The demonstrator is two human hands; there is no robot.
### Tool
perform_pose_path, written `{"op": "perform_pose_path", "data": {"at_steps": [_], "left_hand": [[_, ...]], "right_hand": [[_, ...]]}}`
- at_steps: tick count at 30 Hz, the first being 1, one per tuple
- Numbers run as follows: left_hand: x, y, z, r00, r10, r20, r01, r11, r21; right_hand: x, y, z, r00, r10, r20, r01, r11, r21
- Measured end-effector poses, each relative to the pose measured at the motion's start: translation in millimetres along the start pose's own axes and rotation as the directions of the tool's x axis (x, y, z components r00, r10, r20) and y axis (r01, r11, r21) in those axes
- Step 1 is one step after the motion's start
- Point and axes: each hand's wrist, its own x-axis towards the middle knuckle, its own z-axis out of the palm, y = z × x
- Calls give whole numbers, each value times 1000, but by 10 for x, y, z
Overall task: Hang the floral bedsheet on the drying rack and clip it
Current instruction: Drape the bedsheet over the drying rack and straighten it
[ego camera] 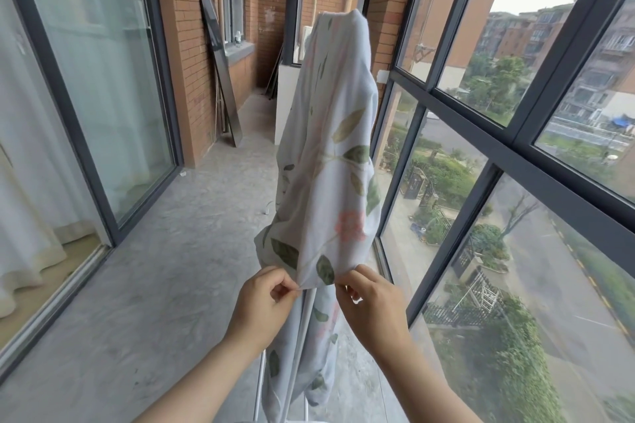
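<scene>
- The floral bedsheet [330, 161] hangs draped over the drying rack [298, 347], running away from the person along the middle of the balcony; its near end bunches at hand height and more of it trails down below the hands.
- Only thin white bars of the rack show, beneath the near end of the sheet, between the forearms.
- The left hand [263, 306] reaches forward, palm inward, thumb and forefinger pinching the sheet's near edge on its left side.
- The right hand [372, 306] mirrors it, thumb and forefinger pinched on the same edge just to the right; the other fingers curl in.
- A tall window wall [515, 134] stands close on the right of the sheet, sliding glass doors [103, 86] on the left.
- A dark panel [220, 72] leans against the brick wall [185, 45] further back.
- No clip can be made out on the sheet.
</scene>
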Motion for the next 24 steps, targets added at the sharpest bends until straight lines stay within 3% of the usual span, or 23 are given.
{"op": "perform_pose_path", "data": {"at_steps": [24], "left_hand": [[-313,-371,230,985,-127,118,115,988,105]], "right_hand": [[-436,79,252,987,150,61,-145,986,-88]]}}
